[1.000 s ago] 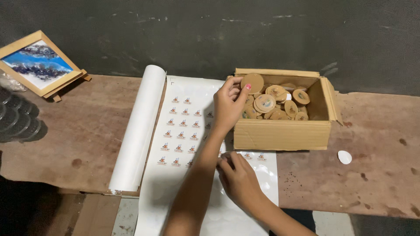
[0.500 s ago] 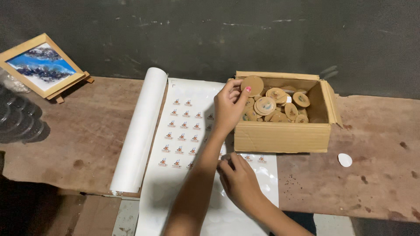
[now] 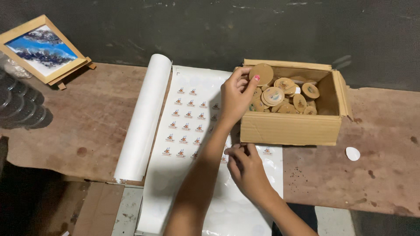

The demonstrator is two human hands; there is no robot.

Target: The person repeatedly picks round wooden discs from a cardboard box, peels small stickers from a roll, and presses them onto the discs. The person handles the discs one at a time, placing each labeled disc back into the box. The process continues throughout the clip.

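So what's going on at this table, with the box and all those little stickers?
A person is working with both hands at a worn wooden table. The left hand holds up a round wooden disc at the edge of a cardboard box full of similar discs. The right hand is picking at a small sticker on the white sticker sheet, which unrolls from a paper roll. One loose white sticker lies to the right.

A dark grey wall [image 3: 210, 26] with pale scuffs and streaks fills the top of the frame. Below it a worn brown table [image 3: 385, 175] runs across the middle, stained with dark spots. At the lower left, past the table's edge, lies a flat piece of cardboard [image 3: 98, 209] on a grey floor [image 3: 127, 214]. The light is dim and even.
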